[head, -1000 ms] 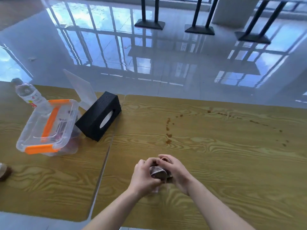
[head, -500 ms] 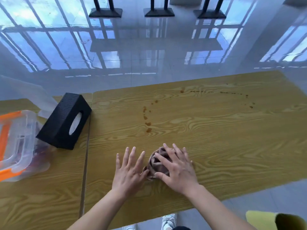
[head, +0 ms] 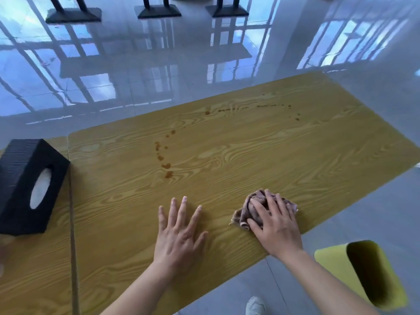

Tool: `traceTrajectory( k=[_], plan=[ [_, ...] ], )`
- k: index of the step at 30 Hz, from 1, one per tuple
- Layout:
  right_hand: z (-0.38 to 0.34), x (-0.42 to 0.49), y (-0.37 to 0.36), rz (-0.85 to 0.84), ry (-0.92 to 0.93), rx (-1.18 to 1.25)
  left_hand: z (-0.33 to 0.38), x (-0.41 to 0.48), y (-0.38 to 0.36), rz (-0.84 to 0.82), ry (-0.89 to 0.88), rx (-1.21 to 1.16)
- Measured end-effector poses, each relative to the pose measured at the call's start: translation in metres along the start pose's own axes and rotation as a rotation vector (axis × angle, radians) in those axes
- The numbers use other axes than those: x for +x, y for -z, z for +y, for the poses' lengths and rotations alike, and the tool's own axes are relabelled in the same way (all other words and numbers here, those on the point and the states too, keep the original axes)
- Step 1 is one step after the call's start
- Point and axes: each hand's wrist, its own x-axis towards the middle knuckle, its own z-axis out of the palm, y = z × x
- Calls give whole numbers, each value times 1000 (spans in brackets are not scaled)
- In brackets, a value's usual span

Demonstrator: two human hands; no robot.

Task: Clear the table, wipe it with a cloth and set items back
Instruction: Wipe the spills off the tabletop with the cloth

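A crumpled pinkish-brown cloth [head: 247, 212] lies on the wooden table [head: 250, 155] near its front edge. My right hand [head: 276, 223] presses flat on top of it, fingers spread over the cloth. To the left, my left hand [head: 179, 230] rests palm down on the bare wood with fingers apart, holding nothing. A trail of brown stains [head: 164, 160] runs from the table's middle toward the far edge and across to the right [head: 272, 106].
A black tissue box [head: 27, 185] sits on the adjoining table at the left, beside the seam between the two tabletops. A yellow chair seat [head: 363, 273] stands at the lower right. Glossy tiled floor and black table bases [head: 159, 11] lie beyond.
My right hand has slid the cloth to the right, away from my left hand. The view has swung right, so the plastic container has left the frame.
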Motion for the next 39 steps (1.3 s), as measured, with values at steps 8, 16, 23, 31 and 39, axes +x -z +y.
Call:
traceTrajectory(
  k=[8,16,23,31,39],
  plan=[
    [50,35,-1,46,14,-37,101,106,3,-4,19,-4],
    [169,98,14,-56,-220,-29,175,219,12,-9,41,-46],
    [168,117,13,-38,-55,-28,196,246,7,7,144,-21],
    [238,202,28,-131,-293,24,197,246,9,24,185,-24],
    [197,186,29,-99,239,-17,199,247,10,12,197,-21]
  ],
)
